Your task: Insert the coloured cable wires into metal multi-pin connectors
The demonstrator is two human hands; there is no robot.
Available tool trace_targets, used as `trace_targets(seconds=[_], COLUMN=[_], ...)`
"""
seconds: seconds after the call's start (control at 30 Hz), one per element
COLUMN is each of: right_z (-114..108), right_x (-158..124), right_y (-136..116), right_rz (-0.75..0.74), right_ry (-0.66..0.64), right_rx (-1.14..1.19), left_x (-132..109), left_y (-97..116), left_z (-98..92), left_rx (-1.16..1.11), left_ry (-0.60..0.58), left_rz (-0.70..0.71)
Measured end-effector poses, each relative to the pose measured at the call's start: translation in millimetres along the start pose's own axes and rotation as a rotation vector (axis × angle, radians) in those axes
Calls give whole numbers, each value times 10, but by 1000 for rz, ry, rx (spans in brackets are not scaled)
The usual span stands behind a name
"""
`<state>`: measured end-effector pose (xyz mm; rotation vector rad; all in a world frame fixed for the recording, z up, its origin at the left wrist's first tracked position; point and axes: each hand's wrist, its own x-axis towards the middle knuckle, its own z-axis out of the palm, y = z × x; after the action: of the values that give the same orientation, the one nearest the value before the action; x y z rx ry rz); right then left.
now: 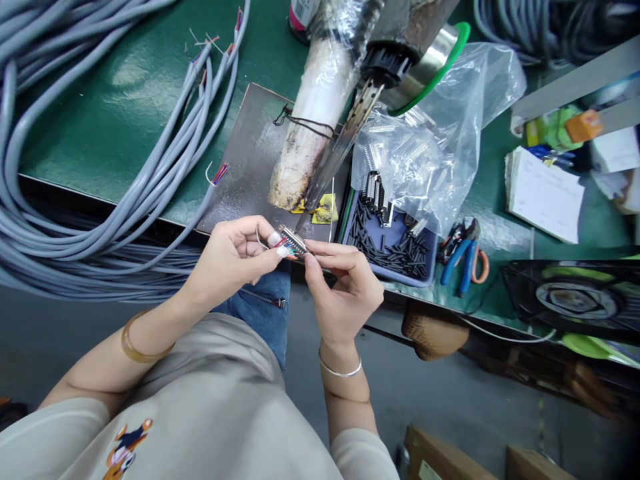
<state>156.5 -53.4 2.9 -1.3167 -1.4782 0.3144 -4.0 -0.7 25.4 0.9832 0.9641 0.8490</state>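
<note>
Between my hands is a small metal multi-pin connector [294,241] with thin coloured wires [283,250] at its pins. My left hand [240,250] pinches the wires and the connector's left end between thumb and fingers. On the connector's right end, the thumb and forefinger of my right hand [343,280] are closed. Just above the connector hangs the tip of a soldering iron [317,183], beside a white, wrapped tube [320,100] with a scorched end. Whether the tip touches the connector I cannot tell.
Grey cables [165,180] with stripped ends lie coiled at left. A blue tray [425,267] holds black sleeves and connectors, partly under a clear plastic bag [460,147]. Blue-handled cutters [466,263], a paper pad [545,193] and a black fan [575,300] are at right.
</note>
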Motion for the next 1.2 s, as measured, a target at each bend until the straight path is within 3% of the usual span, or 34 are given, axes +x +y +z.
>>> trace_targets(seconds=[0.07, 0.27, 0.5, 0.93, 1.1, 1.2], right_z=[14, 81, 83, 71, 70, 70], right_x=[-4, -34, 31, 82, 54, 24], right_y=[-6, 10, 42, 48, 48, 87], right_rz=[-22, -292, -268, -292, -431, -525], right_ry=[-4, 41, 62, 50, 75, 27], right_rx=[-21, -268, -240, -232, -373, -425], left_x=[-3, 49, 100, 79, 102, 115], left_y=[-21, -42, -36, 50, 45, 19], left_z=[6, 59, 81, 84, 60, 42], left_rx=[3, 62, 113, 172, 121, 74], left_ry=[32, 148, 147, 186, 141, 89], left_rz=[25, 144, 197, 173, 117, 54])
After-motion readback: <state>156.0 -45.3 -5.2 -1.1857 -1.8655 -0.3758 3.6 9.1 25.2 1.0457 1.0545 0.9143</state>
